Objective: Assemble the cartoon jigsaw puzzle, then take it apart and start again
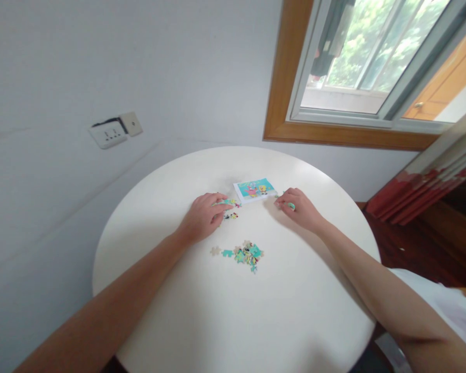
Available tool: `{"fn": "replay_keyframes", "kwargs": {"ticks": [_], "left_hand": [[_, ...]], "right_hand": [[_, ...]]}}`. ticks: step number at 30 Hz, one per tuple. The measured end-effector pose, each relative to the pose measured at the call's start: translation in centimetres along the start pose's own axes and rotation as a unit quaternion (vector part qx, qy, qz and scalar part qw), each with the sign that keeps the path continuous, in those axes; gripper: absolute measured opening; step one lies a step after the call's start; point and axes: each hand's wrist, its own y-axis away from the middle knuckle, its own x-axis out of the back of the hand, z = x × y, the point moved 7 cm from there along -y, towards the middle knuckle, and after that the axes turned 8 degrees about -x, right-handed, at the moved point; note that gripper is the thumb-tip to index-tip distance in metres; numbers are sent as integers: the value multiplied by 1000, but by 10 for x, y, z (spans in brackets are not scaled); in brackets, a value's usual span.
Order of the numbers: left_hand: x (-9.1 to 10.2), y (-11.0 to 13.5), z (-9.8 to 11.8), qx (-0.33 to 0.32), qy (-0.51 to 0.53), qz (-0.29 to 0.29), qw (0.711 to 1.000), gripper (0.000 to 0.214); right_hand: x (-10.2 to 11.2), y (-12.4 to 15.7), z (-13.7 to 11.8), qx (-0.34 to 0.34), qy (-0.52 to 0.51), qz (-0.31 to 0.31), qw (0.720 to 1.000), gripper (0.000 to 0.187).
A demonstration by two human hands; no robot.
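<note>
My left hand (204, 215) rests at the left of the picture card, its fingers stretched out and apart over several joined puzzle pieces (234, 216). Part of that group is hidden beneath the fingers. To the right of the card, my right hand (300, 210) has its fingers curled together, and a teal puzzle piece (291, 206) shows between them. The printed card (255, 189) lies flat between the hands, with cartoon figures on a teal ground. Nearer to me is a loose heap of puzzle pieces (248, 254), some face down, with a teal piece (227, 253) at its left.
Everything lies on a round white table (233, 321). Its far edge stands close to a white wall (178, 67) with a power socket (108, 133). A wood-framed window (345, 133) is at the back right, beside a red and cream curtain (423, 176).
</note>
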Motion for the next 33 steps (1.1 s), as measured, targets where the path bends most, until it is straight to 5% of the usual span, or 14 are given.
{"fn": "replay_keyframes", "kwargs": {"ticks": [6, 15, 27, 33], "left_hand": [[-1, 0, 0, 5, 11, -4, 1000, 34], [-4, 0, 1, -13, 18, -3, 1000, 36], [-2, -1, 2, -7, 25, 1, 1000, 34], [-2, 1, 1, -8, 17, 2, 1000, 34]], "right_hand": [[-30, 25, -72, 157, -156, -200, 954, 17], [-46, 34, -92, 198, -150, -190, 950, 18], [-49, 29, -81, 104, -222, -247, 937, 10], [-53, 23, -55, -22, -270, -247, 930, 7]]}}
